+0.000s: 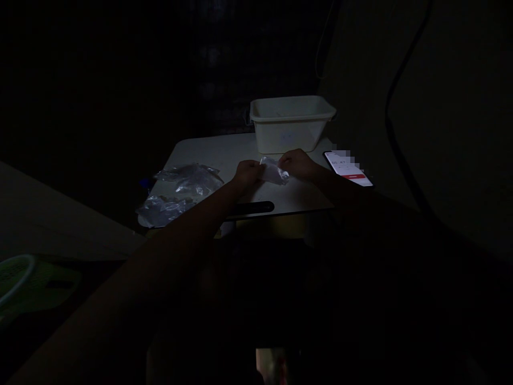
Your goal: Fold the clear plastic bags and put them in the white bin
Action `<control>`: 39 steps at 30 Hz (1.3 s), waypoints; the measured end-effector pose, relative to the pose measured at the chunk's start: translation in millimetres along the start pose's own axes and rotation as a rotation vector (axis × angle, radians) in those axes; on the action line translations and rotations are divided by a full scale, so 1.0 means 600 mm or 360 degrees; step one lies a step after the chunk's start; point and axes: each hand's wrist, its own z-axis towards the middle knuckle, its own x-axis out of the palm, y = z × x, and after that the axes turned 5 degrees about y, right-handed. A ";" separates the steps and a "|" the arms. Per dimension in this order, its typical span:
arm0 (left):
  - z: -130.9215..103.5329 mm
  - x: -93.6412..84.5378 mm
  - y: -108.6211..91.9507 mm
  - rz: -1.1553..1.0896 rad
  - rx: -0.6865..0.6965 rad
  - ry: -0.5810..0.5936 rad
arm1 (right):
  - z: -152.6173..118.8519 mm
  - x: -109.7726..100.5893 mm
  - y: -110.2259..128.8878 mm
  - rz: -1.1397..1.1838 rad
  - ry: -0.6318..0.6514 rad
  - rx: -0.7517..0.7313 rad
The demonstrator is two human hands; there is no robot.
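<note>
Between my two hands is a small clear plastic bag [273,172], held just above the white board. My left hand [247,175] pinches its left edge. On the other side, my right hand [298,163] grips the upper right edge with closed fingers. Crumpled clear plastic bags [194,179] lie to the left on the board, and more crumpled plastic [162,210] sits at its near left corner. Dim light hides the finer detail of the fingers and of the bag.
A white plastic tub [290,133] stands at the back of the white board [228,147]. A lit phone [348,170] lies at the right edge. The board has a dark slot [256,207] near its front. A green basket [40,289] is low on the left.
</note>
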 end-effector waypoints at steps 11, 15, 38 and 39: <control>0.000 0.002 0.000 0.0035 -0.0112 0.0094 | 0.002 -0.003 -0.002 -0.0025 -0.0155 0.0028; 0.000 -0.001 -0.002 0.0021 -0.0078 0.0024 | 0.003 -0.002 -0.006 0.0001 -0.0159 0.0018; 0.007 -0.012 -0.018 -0.0370 0.0154 0.0042 | -0.006 -0.016 -0.010 0.1187 0.0187 0.0787; 0.007 -0.012 -0.019 -0.0395 0.0161 0.0066 | -0.009 -0.018 -0.010 0.1324 0.0325 0.0838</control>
